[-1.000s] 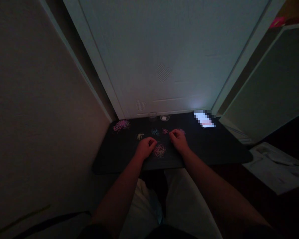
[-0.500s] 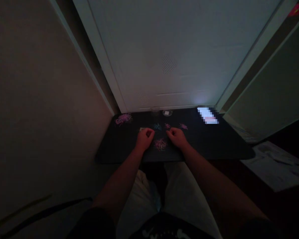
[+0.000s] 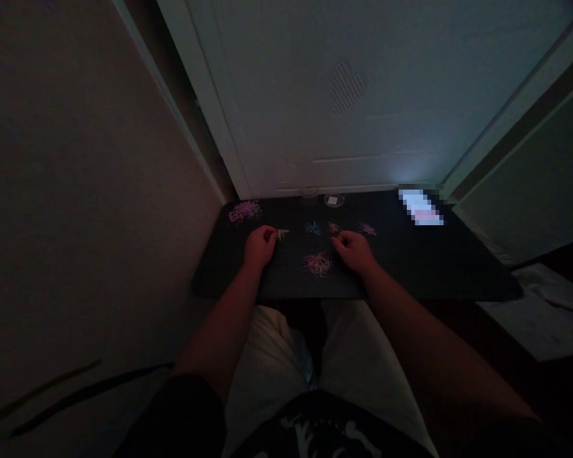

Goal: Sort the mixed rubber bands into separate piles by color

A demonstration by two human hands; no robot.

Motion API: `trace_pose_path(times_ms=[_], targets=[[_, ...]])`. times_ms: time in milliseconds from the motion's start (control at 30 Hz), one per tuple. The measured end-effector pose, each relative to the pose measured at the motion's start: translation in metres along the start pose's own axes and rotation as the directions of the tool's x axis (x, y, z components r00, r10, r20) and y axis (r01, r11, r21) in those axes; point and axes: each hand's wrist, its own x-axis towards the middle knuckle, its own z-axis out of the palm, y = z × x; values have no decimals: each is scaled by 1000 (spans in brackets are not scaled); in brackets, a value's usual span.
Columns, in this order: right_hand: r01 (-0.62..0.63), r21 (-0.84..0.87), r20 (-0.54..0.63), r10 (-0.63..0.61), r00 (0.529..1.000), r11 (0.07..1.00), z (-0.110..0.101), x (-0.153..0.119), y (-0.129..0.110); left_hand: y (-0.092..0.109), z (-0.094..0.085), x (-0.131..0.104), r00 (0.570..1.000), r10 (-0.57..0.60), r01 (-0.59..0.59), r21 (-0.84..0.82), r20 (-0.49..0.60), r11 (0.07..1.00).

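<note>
Can't read shirt print (image 3: 310,439). See mixed pile (image 3: 318,264) near front edge of table (image 3: 434,267), seemingly left unsorted. Find left hand (image 3: 259,247), fingers drawn narrow, at pale pile (image 3: 281,235), and right hand (image 3: 356,251), likewise, by pink pile (image 3: 333,227); can't tell if holding anything. Alongside, see blue pile (image 3: 313,228) and purple pile (image 3: 367,229), seemingly separated already; farther, an unreadable white label (image 3: 332,200).

Looks dim, with a dark table (image 3: 434,261) against a pale panel (image 3: 410,76) (bearing striped hearts (image 3: 347,89)) beside a plain wall (image 3: 76,191).

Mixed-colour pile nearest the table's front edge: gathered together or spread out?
Gathered, loosely: the mixed-colour pile forms one clump of overlapping strands.
</note>
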Motion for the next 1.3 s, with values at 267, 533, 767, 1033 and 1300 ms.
trace_pose_path(times_ms=[267, 533, 767, 1033, 1300], targets=[[-4, -26, 13, 4, 1000, 1000, 0, -2, -1, 1, 1, -1, 999, -32, 32, -8, 0, 999], [1, -53, 20, 0, 1000, 999, -3, -3, -5, 2, 1, -2, 1000, -27, 28, -35, 13, 999], [2, -50, 23, -1, 1000, 999, -2, -3, -3, 4, 0, -2, 999, -49, 48, -47, -18, 998], [19, -58, 20, -18, 1000, 998, -1, -4, -3, 1, 2, 0, 992, -106, 104, -34, -65, 994], [28, -73, 22, -26, 999, 997, -1, -4, -4, 2, 2, 1, 989, -134, 137, 53, -69, 989]])
